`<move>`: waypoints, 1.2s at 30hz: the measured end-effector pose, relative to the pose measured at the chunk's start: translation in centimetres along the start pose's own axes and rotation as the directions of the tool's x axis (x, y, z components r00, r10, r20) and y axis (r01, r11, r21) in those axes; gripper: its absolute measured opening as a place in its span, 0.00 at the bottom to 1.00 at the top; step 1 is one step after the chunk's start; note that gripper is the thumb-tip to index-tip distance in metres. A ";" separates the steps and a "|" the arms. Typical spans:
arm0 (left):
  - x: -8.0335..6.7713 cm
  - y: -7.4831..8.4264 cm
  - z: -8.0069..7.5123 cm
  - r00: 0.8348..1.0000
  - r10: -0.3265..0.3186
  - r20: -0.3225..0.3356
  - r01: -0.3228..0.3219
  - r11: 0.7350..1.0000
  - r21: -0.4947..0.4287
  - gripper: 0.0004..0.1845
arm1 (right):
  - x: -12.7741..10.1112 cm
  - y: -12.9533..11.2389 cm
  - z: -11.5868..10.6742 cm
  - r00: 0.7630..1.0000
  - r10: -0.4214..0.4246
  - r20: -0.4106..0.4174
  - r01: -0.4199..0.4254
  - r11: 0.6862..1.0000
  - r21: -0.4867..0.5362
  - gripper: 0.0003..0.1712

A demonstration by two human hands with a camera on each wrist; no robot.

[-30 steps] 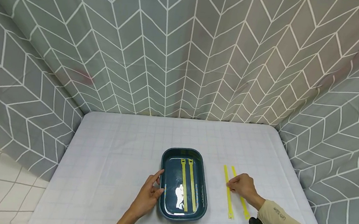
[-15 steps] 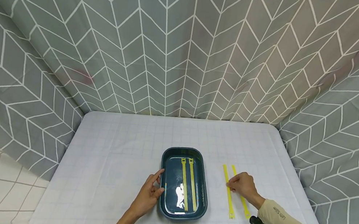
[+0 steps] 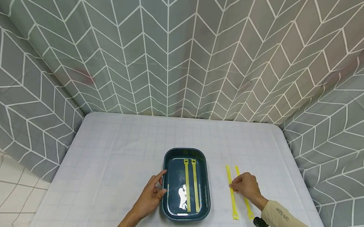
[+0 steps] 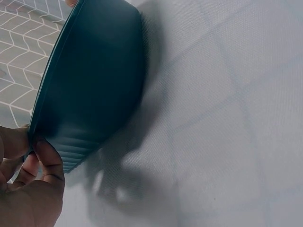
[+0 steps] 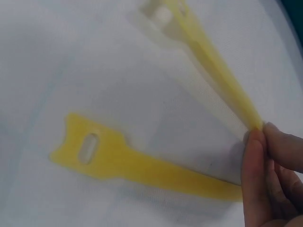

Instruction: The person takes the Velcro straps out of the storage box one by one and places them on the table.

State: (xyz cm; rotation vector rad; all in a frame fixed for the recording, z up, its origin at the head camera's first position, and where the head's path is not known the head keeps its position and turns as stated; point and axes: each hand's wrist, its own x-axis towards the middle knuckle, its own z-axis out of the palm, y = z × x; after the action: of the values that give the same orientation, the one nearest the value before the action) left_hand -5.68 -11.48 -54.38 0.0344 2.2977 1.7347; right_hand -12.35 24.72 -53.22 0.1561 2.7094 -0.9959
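The dark teal tray (image 3: pixel 175 175) seemed to be of smooth plastic, shiny inside but duller outside, with ridges there. The yellow straps (image 5: pixel 179 177) looked matt, while the white tablecloth (image 5: pixel 113 71) showed a fine woven grain. The curtain (image 3: pixel 188 55) was of matt cloth.

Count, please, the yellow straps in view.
4: the left strap and right strap inside the tray, the pinched strap in the right hand, and the loose strap partly hidden by that hand.
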 end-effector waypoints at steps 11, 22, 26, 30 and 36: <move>0.0 0.1 -0.1 1.000 -0.001 0.000 0.001 1.000 0.010 0.35 | 0.1 0.2 0.0 1.000 -0.010 -0.016 0.009 0.998 -0.062 0.06; -0.1 0.2 -0.1 1.000 -0.003 0.005 0.003 1.000 -0.002 0.35 | -0.1 -0.4 -0.2 0.999 -0.033 -0.018 0.031 0.995 -0.093 0.07; -0.1 0.1 -0.2 1.000 0.001 0.004 -0.001 1.000 -0.006 0.35 | 0.2 -1.0 -0.5 0.994 -0.096 -0.043 0.090 0.988 -0.122 0.08; -0.1 0.1 -0.2 1.000 0.005 -0.002 -0.005 1.000 -0.005 0.35 | 0.5 -1.8 -0.7 0.978 -0.200 -0.066 0.189 0.972 -0.137 0.10; -0.1 0.0 -0.1 1.000 0.001 -0.003 -0.001 1.000 0.003 0.35 | 0.9 -3.1 -0.9 0.944 -0.320 -0.076 0.308 0.941 -0.139 0.17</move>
State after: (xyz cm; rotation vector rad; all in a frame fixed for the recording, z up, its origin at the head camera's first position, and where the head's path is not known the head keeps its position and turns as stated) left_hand -5.64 -11.56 -54.32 0.0335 2.3026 1.7331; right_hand -13.99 22.97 -50.87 -0.2681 2.9388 -0.9118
